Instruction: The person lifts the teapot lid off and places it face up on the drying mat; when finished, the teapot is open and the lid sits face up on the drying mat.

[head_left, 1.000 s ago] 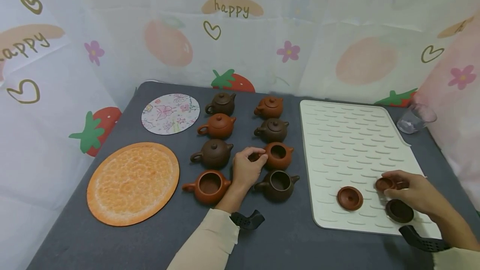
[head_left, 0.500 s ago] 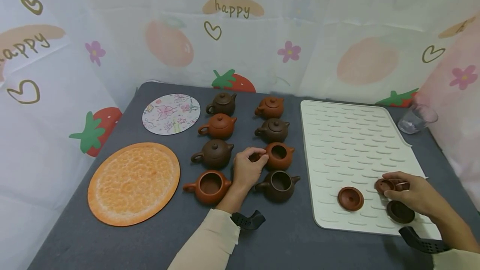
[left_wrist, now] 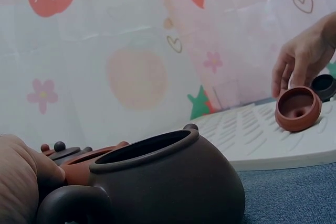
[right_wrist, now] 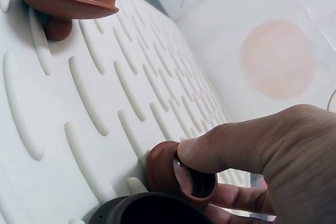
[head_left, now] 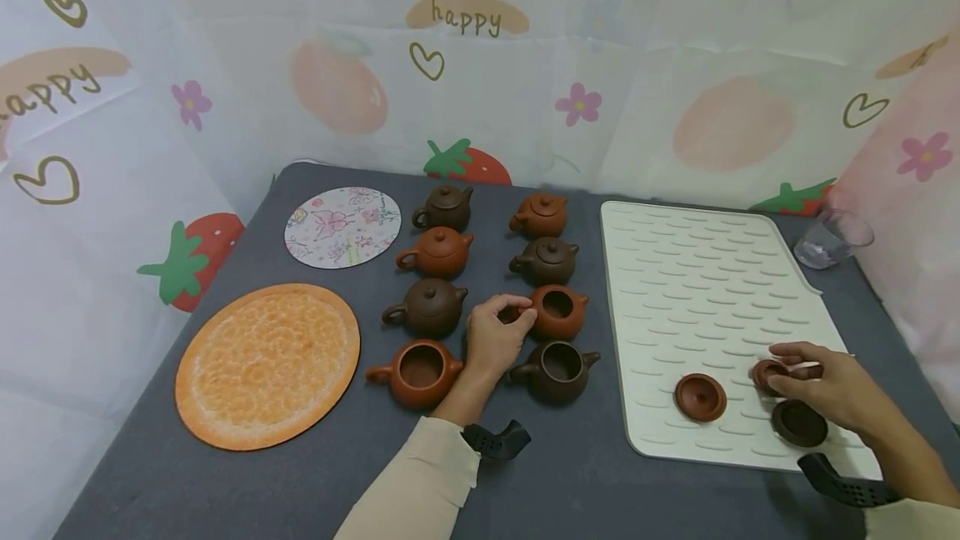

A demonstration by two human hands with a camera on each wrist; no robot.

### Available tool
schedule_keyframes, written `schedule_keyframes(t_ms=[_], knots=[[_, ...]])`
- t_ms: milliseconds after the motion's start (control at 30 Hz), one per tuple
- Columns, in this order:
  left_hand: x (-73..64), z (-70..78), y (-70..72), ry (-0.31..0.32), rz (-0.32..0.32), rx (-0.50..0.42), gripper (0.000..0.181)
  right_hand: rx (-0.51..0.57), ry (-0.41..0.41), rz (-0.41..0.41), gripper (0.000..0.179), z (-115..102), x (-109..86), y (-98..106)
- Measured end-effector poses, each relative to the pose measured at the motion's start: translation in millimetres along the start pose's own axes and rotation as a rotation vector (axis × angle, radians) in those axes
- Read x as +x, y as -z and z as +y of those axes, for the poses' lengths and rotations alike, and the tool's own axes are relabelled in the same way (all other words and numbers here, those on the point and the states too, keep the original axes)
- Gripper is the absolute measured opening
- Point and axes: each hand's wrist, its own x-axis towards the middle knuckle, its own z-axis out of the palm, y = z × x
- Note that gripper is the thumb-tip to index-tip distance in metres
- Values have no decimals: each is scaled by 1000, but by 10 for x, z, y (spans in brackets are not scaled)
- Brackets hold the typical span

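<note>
My left hand [head_left: 495, 340] pinches the handle of a reddish-brown teapot [head_left: 564, 330] that stands lidless; the fingers hide most of the handle. With thumb and fingers my right hand [head_left: 836, 386] holds a small reddish-brown teapot lid [right_wrist: 161, 169] low over the white mat, its hollow underside partly showing and the thumb across its rim. Beside it lie a dark brown lid [head_left: 800, 423] and another reddish-brown lid [head_left: 700, 397], both hollow side up. Around my left hand stand a lidless dark teapot [head_left: 562, 392] and a lidless reddish-brown one [head_left: 422, 398].
Several lidded teapots stand in two columns behind, such as a dark one [head_left: 430, 311]. The white ridged mat [head_left: 675, 273] covers the right side. A clear cup [head_left: 817, 248] is at the far right; two round placemats [head_left: 262, 365] lie left.
My right hand has shifted slightly, the thumb moving further across the lid, and the lid's tilt has changed. The left hand and the teapots stay put.
</note>
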Motion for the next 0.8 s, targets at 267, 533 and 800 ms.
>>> schedule_keyframes(t_ms=[267, 533, 800], knots=[[5, 3, 1, 2, 3, 3, 8, -32, 23, 3, 52, -20, 17, -30], [8, -3, -6, 24, -1, 19, 8, -125, 118, 16, 48, -56, 58, -51], [9, 3, 1, 34, -3, 30, 9, -149, 117, 96, 49, -102, 95, -73]])
